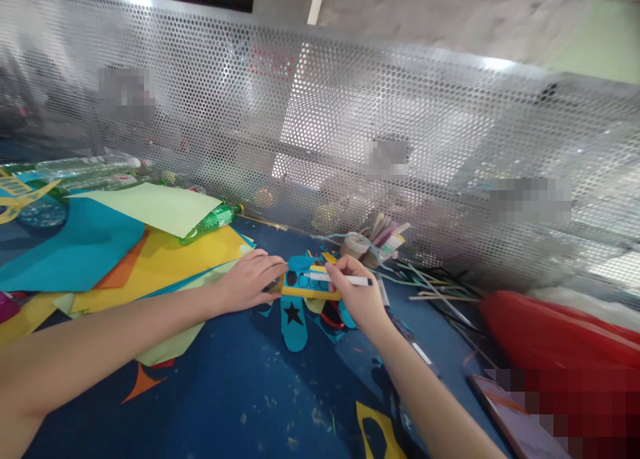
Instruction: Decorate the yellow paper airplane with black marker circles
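Note:
A toy plane with a yellow body and blue wings lies across the blue table, a black star on its near wing. My left hand grips its left end, fingers over the top and thumb below. In my right hand is a white marker with a black end, its tip pointing left at the blue strip on the body. Black outlined window shapes show on that strip. Beneath the plane's right part, a red-handled pair of scissors is partly hidden among blue paper scraps.
Coloured paper sheets and a green bottle lie at left. A perforated metal screen closes off the back. A cup, sticks and cords sit behind right. Yellow scrap, a phone-like slab and red bag are nearer.

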Available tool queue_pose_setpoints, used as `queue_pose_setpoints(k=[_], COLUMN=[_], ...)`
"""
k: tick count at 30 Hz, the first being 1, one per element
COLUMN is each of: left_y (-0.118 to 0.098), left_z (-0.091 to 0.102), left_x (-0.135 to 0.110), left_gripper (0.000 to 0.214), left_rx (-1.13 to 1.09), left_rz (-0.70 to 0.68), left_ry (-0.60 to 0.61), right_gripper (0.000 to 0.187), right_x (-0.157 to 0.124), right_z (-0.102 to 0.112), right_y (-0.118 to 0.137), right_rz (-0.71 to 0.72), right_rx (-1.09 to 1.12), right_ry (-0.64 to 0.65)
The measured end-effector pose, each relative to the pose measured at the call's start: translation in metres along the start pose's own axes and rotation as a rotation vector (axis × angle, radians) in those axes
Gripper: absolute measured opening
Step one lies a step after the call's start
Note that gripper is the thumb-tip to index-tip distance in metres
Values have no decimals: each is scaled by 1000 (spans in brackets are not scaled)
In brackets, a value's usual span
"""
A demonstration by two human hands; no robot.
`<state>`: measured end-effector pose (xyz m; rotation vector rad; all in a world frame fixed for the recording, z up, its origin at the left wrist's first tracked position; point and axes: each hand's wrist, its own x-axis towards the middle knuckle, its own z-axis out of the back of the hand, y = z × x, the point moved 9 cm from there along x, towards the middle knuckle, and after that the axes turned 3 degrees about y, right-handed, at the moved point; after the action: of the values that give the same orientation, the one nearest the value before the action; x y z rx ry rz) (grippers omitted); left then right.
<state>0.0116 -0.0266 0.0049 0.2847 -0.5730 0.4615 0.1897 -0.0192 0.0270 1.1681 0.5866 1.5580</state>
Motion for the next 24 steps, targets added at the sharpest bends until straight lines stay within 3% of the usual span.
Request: queue_pose_setpoints(k=[24], left_y=[3], left_z=[-4], left_x=[0], left_gripper=[40], left_rx=[-29], left_rz=[12], left_ry=[17], right_gripper=[36], right_x=[0], right_z=[-2], right_y=[4], right_rz=[-8], right_rx=[0], right_ry=[5])
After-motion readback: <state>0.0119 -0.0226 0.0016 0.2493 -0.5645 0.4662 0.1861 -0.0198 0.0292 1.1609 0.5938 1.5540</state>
